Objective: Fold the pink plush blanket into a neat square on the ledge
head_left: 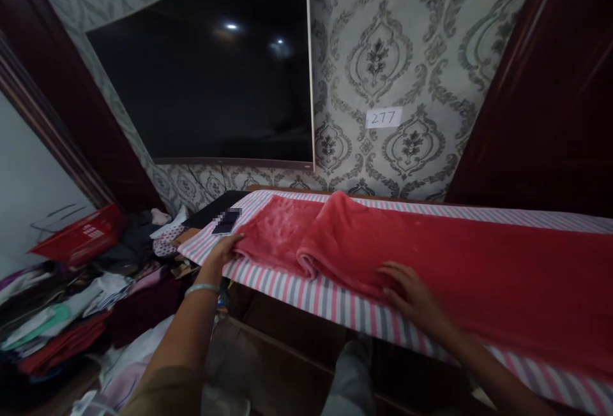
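Observation:
A long red plush blanket (460,269) lies along a cover with pink, white and grey stripes (325,301). Toward its left part the blanket is folded over itself, with a raised ridge and a curled front edge. My left hand (226,250) is at the blanket's left front corner, its fingers closed on the edge and partly hidden. On the blanket's front side, right of the fold, rests my right hand (407,288), fingers spread and holding nothing. A dark phone-like object (226,221), partly blurred out, lies on the striped cover just beyond my left hand.
Behind the surface, a large television (215,78) hangs on patterned wallpaper, beside a paper marked 277 (384,117). Heaped clothes (96,295) and a red basket (79,237) lie at the left. A black flat item (211,208) sits at the surface's far left end.

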Demonstrator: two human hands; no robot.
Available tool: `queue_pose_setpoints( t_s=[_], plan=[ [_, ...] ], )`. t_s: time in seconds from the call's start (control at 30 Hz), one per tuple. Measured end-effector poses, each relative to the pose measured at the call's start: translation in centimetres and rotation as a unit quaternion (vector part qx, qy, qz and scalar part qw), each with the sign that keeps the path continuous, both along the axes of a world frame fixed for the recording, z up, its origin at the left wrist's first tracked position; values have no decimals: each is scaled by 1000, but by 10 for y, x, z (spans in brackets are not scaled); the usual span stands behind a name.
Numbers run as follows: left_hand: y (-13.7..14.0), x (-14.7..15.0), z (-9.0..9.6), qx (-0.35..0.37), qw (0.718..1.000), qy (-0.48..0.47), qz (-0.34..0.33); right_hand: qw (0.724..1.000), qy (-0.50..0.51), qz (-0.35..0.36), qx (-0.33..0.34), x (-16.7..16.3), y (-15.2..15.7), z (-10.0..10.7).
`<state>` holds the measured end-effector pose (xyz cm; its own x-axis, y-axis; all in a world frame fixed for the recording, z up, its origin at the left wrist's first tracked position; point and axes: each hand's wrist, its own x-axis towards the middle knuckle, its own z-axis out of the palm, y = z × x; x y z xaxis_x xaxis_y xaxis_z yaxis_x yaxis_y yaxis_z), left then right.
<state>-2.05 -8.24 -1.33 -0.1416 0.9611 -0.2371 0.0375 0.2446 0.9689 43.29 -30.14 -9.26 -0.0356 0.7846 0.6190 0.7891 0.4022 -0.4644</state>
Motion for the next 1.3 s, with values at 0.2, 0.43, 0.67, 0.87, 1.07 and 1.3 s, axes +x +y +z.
queue_pose_setpoints(
  t_s=[0.2, 0.43, 0.67, 0.87, 1.07, 1.3],
  plan=[
    [-16, 5, -12, 32, 999, -17, 7, 999, 29, -8, -12, 12, 38, 31],
    [-28, 14, -36, 145, 987, -1, 72, 992, 115, 15, -48, -14, 151, 99],
    [-25, 12, -57, 210, 962, 88, 148, 968, 158, 50, -190, -89, 279, 118],
    [-25, 16, -68, 259, 924, 205, 192, 946, 131, 43, -293, -147, 354, 102],
    [-28, 18, -73, 259, 922, 218, 191, 921, 128, 52, -365, -188, 404, 82],
    [-31, 18, -76, 252, 921, 230, 190, 904, 102, 72, -409, -207, 426, 68]
  ],
)
